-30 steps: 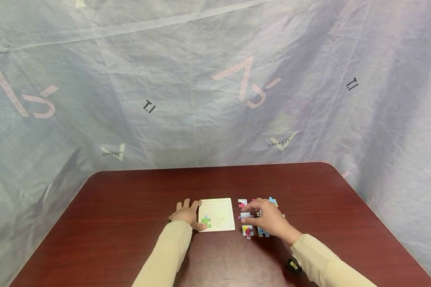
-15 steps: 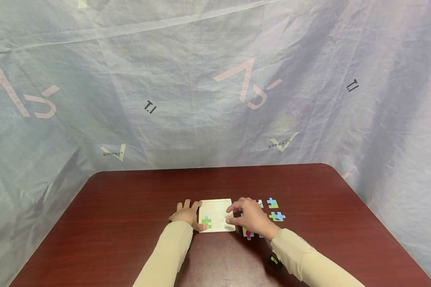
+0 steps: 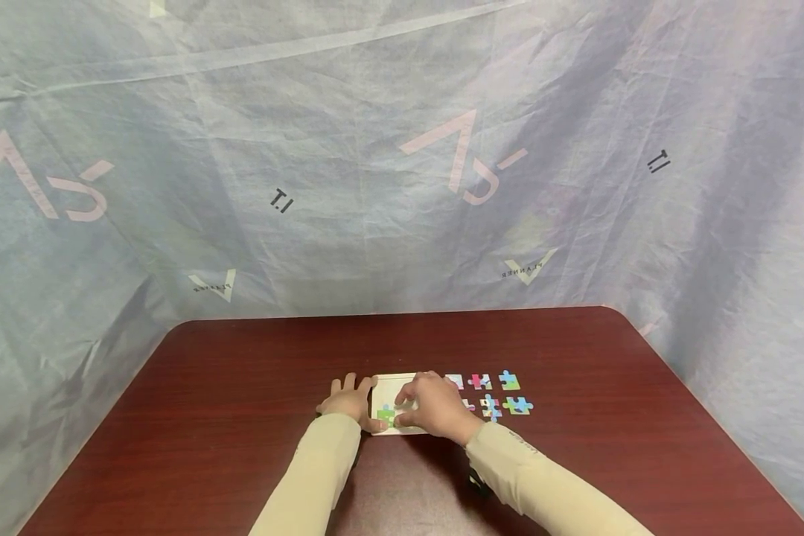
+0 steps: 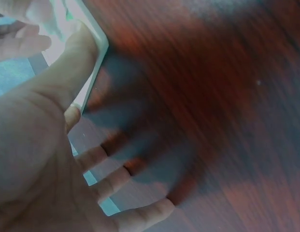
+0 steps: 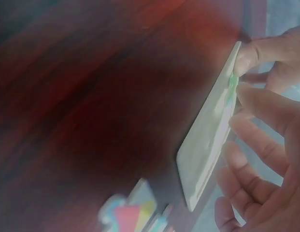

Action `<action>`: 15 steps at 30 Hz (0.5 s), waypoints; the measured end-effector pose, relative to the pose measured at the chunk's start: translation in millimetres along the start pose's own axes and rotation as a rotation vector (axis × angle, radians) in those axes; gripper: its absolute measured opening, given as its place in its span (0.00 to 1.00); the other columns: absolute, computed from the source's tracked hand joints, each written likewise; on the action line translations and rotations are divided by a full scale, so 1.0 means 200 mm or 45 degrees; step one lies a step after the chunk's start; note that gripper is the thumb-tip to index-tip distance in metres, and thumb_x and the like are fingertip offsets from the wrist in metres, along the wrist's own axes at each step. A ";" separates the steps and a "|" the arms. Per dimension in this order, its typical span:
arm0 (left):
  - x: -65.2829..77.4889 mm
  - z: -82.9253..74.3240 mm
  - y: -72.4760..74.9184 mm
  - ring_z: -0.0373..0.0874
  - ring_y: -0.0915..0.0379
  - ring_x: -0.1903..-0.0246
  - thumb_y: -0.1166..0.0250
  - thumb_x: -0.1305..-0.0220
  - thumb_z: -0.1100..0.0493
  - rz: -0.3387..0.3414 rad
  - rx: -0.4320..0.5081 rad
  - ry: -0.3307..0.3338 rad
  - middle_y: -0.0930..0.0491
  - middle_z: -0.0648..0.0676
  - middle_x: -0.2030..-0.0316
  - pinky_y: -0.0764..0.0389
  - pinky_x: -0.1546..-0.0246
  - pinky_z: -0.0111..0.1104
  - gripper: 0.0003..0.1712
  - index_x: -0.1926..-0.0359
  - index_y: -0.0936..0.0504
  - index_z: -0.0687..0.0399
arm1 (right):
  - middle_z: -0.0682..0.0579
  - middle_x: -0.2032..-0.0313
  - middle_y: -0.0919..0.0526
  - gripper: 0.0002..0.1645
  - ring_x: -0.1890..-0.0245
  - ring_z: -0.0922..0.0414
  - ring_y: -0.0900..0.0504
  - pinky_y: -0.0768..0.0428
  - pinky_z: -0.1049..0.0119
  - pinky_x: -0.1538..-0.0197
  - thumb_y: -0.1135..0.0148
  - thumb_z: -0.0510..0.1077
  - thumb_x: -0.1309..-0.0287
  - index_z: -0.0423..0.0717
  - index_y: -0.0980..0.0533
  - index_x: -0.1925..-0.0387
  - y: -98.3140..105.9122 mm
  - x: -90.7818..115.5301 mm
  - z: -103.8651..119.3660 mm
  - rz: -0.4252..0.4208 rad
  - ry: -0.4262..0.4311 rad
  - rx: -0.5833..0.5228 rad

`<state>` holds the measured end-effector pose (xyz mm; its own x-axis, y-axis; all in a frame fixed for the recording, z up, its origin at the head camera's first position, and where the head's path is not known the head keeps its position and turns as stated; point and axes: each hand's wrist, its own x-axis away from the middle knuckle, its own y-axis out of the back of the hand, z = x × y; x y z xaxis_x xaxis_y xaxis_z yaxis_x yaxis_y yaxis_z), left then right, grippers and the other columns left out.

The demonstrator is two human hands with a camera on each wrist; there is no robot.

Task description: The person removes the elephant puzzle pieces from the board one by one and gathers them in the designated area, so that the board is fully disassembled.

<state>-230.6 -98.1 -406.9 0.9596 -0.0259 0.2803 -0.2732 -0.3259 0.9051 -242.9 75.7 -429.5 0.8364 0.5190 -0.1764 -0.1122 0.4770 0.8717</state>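
Note:
A shallow cream tray [image 3: 388, 387] lies flat on the dark red table, with a green jigsaw piece [image 3: 384, 414] in its near-left corner. My left hand [image 3: 347, 406] rests at the tray's left edge, its fingers spread on the table and its thumb on the near-left corner. Over the tray's right side is my right hand [image 3: 437, 406], thumb and index finger apart and right beside the green piece. Nothing shows between them in the right wrist view, where the tray [image 5: 200, 159] is seen at a slant. My right hand hides much of the tray's right half.
Several loose jigsaw pieces lie in rows right of the tray, among them a pink and white piece [image 3: 480, 382] and a green and blue piece [image 3: 518, 406]. The right sleeve [image 3: 519, 461] covers the nearest row. A grey printed cloth [image 3: 362, 186] hangs behind the table [image 3: 241, 380].
My right hand has moved left from above the loose pieces to the tray, beside the green piece. The left hand has stayed at the tray's left edge.

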 end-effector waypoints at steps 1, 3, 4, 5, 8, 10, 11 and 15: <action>0.00 0.00 0.00 0.65 0.46 0.30 0.20 0.46 0.50 0.001 -0.004 0.002 0.40 0.64 0.28 0.29 0.45 0.69 0.48 0.27 0.32 0.49 | 0.51 0.67 0.15 0.11 0.57 0.48 0.21 0.27 0.53 0.58 0.18 0.44 0.55 0.47 0.12 0.68 0.00 -0.01 0.01 0.006 0.003 0.016; 0.00 0.00 0.00 0.65 0.46 0.30 0.20 0.45 0.49 0.005 -0.008 0.008 0.40 0.63 0.28 0.29 0.45 0.69 0.48 0.27 0.33 0.48 | 0.50 0.67 0.16 0.12 0.59 0.49 0.22 0.28 0.55 0.60 0.17 0.45 0.57 0.47 0.12 0.69 0.00 -0.02 0.03 0.012 0.012 0.038; 0.00 -0.01 0.00 0.65 0.46 0.30 0.20 0.45 0.50 0.007 -0.009 0.011 0.40 0.63 0.28 0.29 0.45 0.69 0.48 0.27 0.33 0.48 | 0.50 0.67 0.16 0.12 0.60 0.50 0.23 0.29 0.56 0.60 0.17 0.45 0.57 0.47 0.12 0.70 -0.01 -0.02 0.03 0.013 0.016 0.052; 0.00 -0.01 0.00 0.65 0.46 0.30 0.20 0.45 0.49 0.008 -0.010 0.013 0.40 0.63 0.28 0.30 0.45 0.69 0.48 0.27 0.33 0.48 | 0.50 0.67 0.16 0.12 0.61 0.50 0.23 0.30 0.56 0.61 0.17 0.45 0.58 0.47 0.12 0.70 -0.01 -0.02 0.04 0.013 0.019 0.063; 0.00 -0.01 0.00 0.65 0.47 0.30 0.20 0.45 0.50 0.016 -0.007 0.019 0.40 0.63 0.28 0.31 0.44 0.69 0.49 0.26 0.33 0.48 | 0.51 0.67 0.17 0.12 0.62 0.51 0.23 0.29 0.56 0.61 0.16 0.47 0.59 0.48 0.12 0.71 -0.01 -0.03 0.05 0.014 0.025 0.109; -0.01 -0.01 0.00 0.65 0.47 0.30 0.20 0.45 0.50 0.020 -0.003 0.022 0.40 0.63 0.28 0.31 0.43 0.69 0.49 0.26 0.33 0.48 | 0.51 0.67 0.17 0.12 0.62 0.52 0.23 0.28 0.55 0.60 0.16 0.47 0.58 0.49 0.12 0.72 -0.01 -0.03 0.05 0.019 0.026 0.128; -0.01 -0.01 0.00 0.65 0.47 0.29 0.20 0.45 0.50 0.023 -0.002 0.023 0.40 0.63 0.28 0.32 0.43 0.69 0.48 0.26 0.33 0.48 | 0.52 0.67 0.17 0.12 0.62 0.52 0.23 0.28 0.55 0.60 0.16 0.47 0.58 0.49 0.12 0.72 -0.01 -0.03 0.06 0.023 0.025 0.130; -0.01 -0.01 0.00 0.65 0.47 0.29 0.20 0.45 0.50 0.029 -0.002 0.028 0.40 0.63 0.28 0.32 0.43 0.69 0.48 0.26 0.33 0.49 | 0.52 0.67 0.17 0.11 0.62 0.52 0.23 0.27 0.55 0.60 0.16 0.47 0.57 0.50 0.12 0.72 -0.01 -0.04 0.05 0.037 0.023 0.143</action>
<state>-232.0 -96.6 -406.6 0.9514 -0.0122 0.3077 -0.2949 -0.3241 0.8989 -242.9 63.2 -425.9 0.8238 0.5445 -0.1578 -0.0742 0.3796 0.9222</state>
